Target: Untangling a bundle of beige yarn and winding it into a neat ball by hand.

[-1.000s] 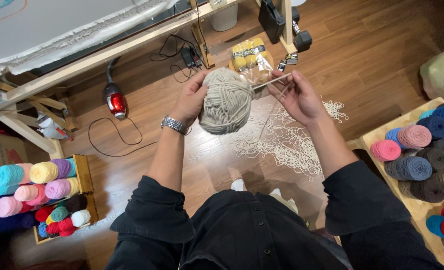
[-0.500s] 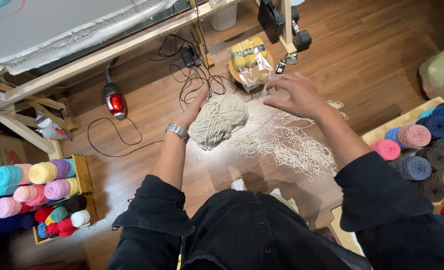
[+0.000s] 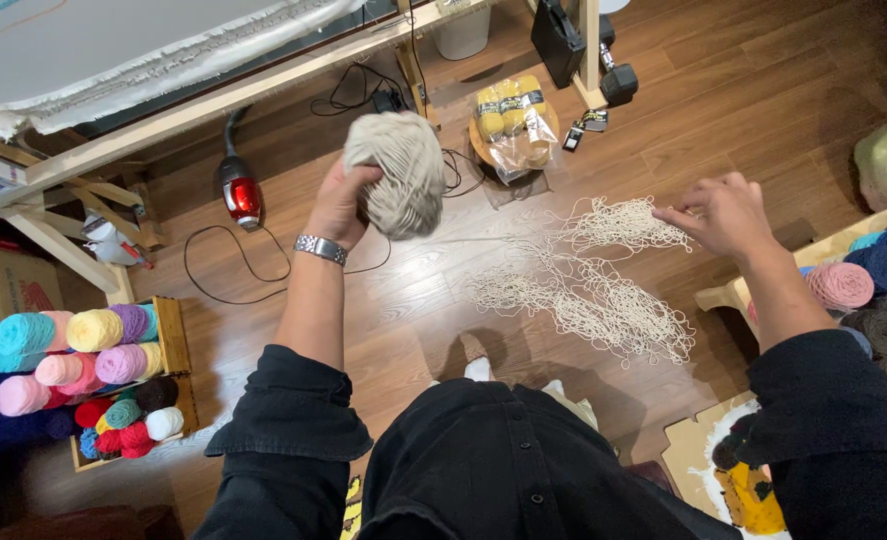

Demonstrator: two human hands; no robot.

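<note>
left hand (image 3: 342, 205) grips one beige yarn ball (image 3: 400, 172); right hand (image 3: 729, 213) spread open above one loose-yarn heap (image 3: 589, 285)

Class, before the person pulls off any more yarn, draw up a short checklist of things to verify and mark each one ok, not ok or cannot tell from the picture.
1. Left hand has a firm grip on the beige yarn ball: ok, fingers wrap its side.
2. Right hand is free: cannot tell, a strand may run through its fingers.
3. Loose yarn pile lies untangled on the wooden floor: not ok, it looks knotted and looped.
4. Strand from ball to pile runs free: cannot tell, too thin to trace.
5. Black cable lies apart from the pile: ok.
</note>
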